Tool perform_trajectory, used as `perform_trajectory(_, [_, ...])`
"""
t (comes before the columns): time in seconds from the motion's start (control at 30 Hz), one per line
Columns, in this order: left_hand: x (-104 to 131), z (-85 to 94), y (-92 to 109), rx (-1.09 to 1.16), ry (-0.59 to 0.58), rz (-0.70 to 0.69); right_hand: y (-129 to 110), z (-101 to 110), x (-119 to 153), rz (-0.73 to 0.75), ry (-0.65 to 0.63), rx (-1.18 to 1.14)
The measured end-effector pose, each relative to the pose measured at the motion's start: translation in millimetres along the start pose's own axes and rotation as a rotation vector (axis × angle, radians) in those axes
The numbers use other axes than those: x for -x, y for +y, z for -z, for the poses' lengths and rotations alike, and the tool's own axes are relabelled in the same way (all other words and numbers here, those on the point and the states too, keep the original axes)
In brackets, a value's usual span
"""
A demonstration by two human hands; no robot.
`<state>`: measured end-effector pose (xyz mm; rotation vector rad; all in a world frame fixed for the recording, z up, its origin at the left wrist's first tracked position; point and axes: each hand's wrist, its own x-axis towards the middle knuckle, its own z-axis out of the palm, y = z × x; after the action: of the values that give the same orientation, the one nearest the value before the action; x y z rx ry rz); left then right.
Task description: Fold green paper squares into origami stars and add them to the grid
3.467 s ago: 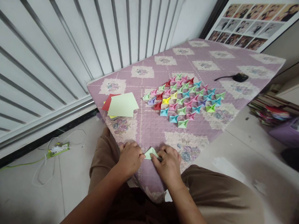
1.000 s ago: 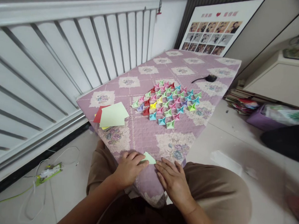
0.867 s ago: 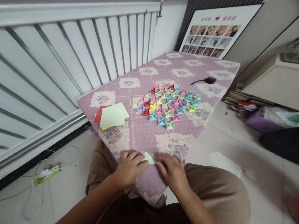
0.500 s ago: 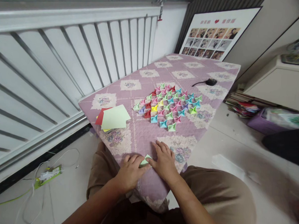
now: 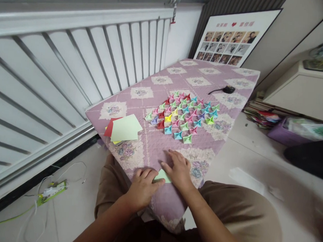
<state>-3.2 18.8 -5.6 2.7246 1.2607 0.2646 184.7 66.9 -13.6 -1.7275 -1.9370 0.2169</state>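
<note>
A piece of pale green paper [image 5: 164, 176], folded into a small pointed shape, lies flat on the table near its close corner. My left hand [image 5: 144, 185] grips its left side against the cloth, fingers bent and thumb on the paper. Over the right part of the paper lies my right hand [image 5: 179, 173], palm down, with its fingers stretched forward and its thumb apart by the paper's upper edge. Part of the paper is hidden under both hands. Beyond them stand several rows of small folded paper pieces [image 5: 181, 116] in red, pink, blue, green and yellow.
Loose coloured paper sheets [image 5: 126, 129] lie at the left edge of the table, whose floral cloth [image 5: 159, 150] narrows toward me. A black object with a thin tail [image 5: 228, 89] rests at the far right. A white radiator [image 5: 100, 55] runs along the left; a power strip [image 5: 52, 193] is on the floor.
More of the green paper shows between my hands now. My right thumb has come off the paper's middle and moved up toward its top edge. My left hand has barely moved.
</note>
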Motion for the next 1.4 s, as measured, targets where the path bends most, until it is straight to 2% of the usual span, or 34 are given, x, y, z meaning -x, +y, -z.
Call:
perform_trajectory(0.07, [-0.1,0.4,0.6,-0.003,0.003,0.008,0.2,2.9,7.8,0.021,0.089,-0.052])
perform_trajectory(0.13, [-0.5,0.9,0.8,-0.011,-0.005,0.012,-4.2,5.8,19.7,0.097,0.114,-0.062])
perform_trajectory(0.2, [-1.0,1.2,0.5,-0.026,-0.018,0.007,-11.2,7.4,32.9,0.245,0.016,-0.114])
perform_trajectory(0.27, [-1.4,1.5,-0.3,-0.039,-0.019,-0.004,-17.5,7.3,43.8,0.333,-0.043,-0.150])
perform_trajectory(0.37, [-1.6,1.9,-2.0,-0.032,-0.009,-0.023,-20.3,5.8,51.3,0.372,-0.049,-0.183])
perform_trajectory(0.57, [1.0,-0.8,-6.7,-0.004,0.029,-0.029,-10.9,5.5,52.2,0.452,-0.055,-0.158])
perform_trajectory(0.9, [22.4,-4.5,-14.0,0.012,0.080,-0.023,-8.2,9.7,71.3,0.473,-0.119,0.078])
perform_trajectory(1.17, [38.9,-12.8,-16.4,0.015,0.124,0.006,-6.8,12.8,76.3,0.361,-0.099,0.022])
perform_trajectory(1.4, [40.3,-12.9,-13.1,0.038,0.127,0.039,6.0,21.3,76.5,0.370,-0.062,0.077])
